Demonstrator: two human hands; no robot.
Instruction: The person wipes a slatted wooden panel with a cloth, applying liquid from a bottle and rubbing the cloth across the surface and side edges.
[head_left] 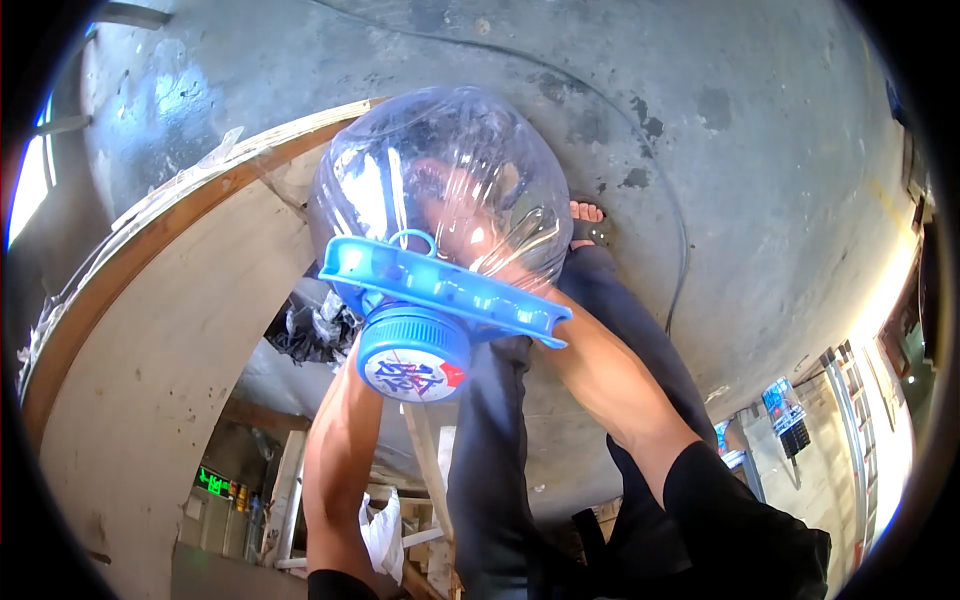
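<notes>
While the big clear water jug (440, 180) is up off the floor, cap (413, 352) still on, both hands hide behind it — grip unseen.

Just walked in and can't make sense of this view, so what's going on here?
A person is holding up a big clear water jug with both hands, its blue cap pointing toward the camera. A blue handle rings the neck. The right hand shows through the plastic, under the jug's body; the left hand is hidden behind the cap. A curved table stands at left, over concrete floor.
</notes>
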